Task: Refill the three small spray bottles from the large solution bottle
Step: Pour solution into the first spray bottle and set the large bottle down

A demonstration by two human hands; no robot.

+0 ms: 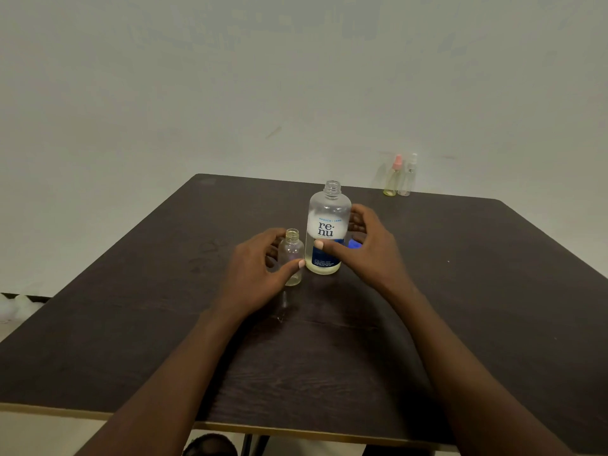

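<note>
- Clear plastic, frosted above a white-and-blue label: the large solution bottle [329, 225] stands upright near the middle of the counter [329, 363], with its threaded neck uncapped.
- Its fill looks low, only a pale yellowish band at the base. You should expect it to be light, with thin walls that give under a squeeze.
- Your right hand [370, 248] wraps the lower body, thumb on the label and fingers curled round the back. That seems a sound hold. Keep it at the label, because the frosted shoulder looks slicker.
- The small bottle [291, 258] is also uncapped and upright, just left of the large one. Whether they touch, I cannot tell.
- Your left hand [253, 269] pinches it between thumb and curled fingers. It is probably very light and easy to tip, so brace it low. Its narrow neck leaves little margin for the pour.
- A pink-topped spray bottle [393, 179] and a clear-topped spray bottle [408, 177] stand side by side at the far right edge, well apart from the work, with their sprayers on.
- A blue piece [355, 243] lies behind your right hand. It is likely a cap, but it is partly hidden.
- The counter is dark wood-grain laminate with a pale edge band. It looks flat and firm, and faint smudges show left of the bottles.
- A plain pale wall [230, 93] stands behind.
</note>
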